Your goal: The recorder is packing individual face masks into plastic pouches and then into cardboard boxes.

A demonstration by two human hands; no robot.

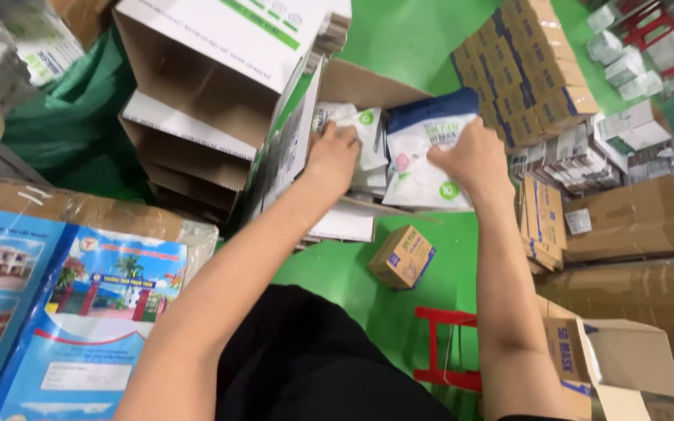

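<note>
Both arms are stretched forward over the green floor [368, 273]. The left hand [332, 156] is laid flat, fingers loosely spread, on a stack of white plastic mask packets [360, 125] inside an open brown cardboard carton [368, 86]. The right hand [473, 156] is pressed on a white-and-blue plastic mask pouch [423, 156] just beside that stack; whether it is pinched cannot be told. A small brown cardboard box [402, 256] lies below, near a red plastic stool [446, 351].
</note>
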